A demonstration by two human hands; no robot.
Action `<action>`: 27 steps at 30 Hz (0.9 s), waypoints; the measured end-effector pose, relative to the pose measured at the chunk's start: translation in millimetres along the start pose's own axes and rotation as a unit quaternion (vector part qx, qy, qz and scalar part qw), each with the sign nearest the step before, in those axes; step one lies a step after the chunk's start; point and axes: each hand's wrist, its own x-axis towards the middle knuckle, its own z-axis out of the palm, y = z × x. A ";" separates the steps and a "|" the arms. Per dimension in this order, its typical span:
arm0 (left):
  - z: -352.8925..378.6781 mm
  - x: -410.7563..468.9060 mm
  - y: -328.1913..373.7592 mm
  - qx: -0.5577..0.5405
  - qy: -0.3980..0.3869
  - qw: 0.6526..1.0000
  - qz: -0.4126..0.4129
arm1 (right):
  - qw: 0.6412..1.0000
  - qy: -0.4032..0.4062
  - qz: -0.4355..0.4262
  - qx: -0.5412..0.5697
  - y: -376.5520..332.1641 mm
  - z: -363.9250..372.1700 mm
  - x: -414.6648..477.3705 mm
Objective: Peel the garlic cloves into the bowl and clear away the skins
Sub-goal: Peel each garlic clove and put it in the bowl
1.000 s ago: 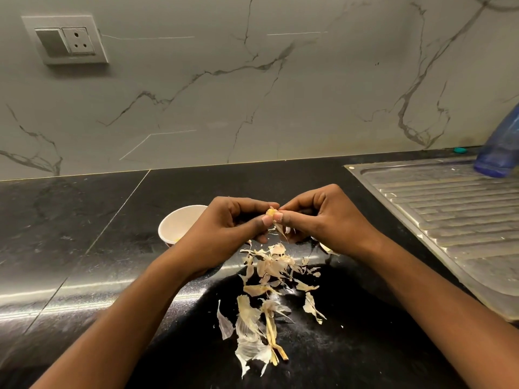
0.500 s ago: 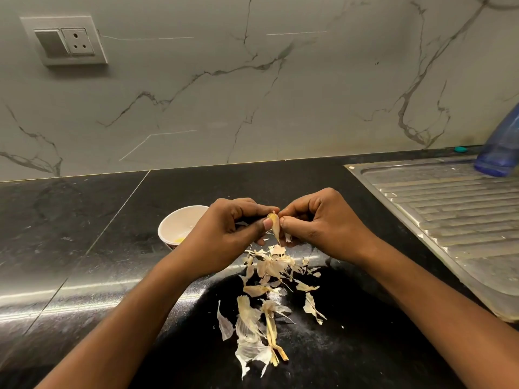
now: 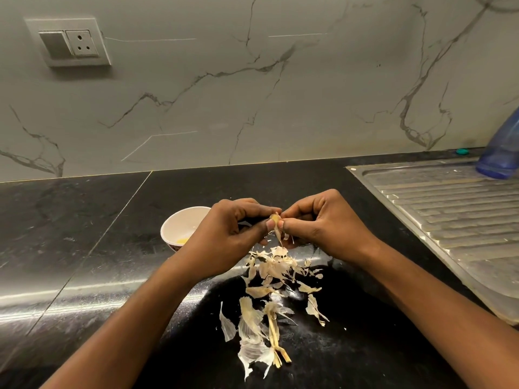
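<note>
Fingertips (image 3: 269, 225) of left hand (image 3: 230, 240) and right hand (image 3: 323, 228) pinch clove (image 3: 275, 219), upright, loose skin (image 3: 279, 237) trailing toward 6 o'clock; bowl (image 3: 179, 220) at 9 o'clock, left hand nearer.

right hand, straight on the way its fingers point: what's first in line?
The right hand points left at the garlic clove it pinches; next comes the left hand, fingertips nearly touching. The bowl sits beyond, probably lower.

Home kitchen: black stone tabletop (image 3: 84, 220), marble-patterned wall (image 3: 252, 108) with socket (image 3: 81, 42), steel sink drainboard (image 3: 449, 209) at right.
</note>
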 end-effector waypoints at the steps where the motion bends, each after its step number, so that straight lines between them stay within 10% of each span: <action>1: 0.1 0.0 0.1 0.002 0.000 1.000 -0.001 | 1.000 0.001 0.002 0.000 0.3 0.7 0.1; 27: -1.8 -0.3 2.8 -0.100 0.103 0.988 -0.056 | 0.999 0.038 -0.017 0.021 4.1 -5.3 4.7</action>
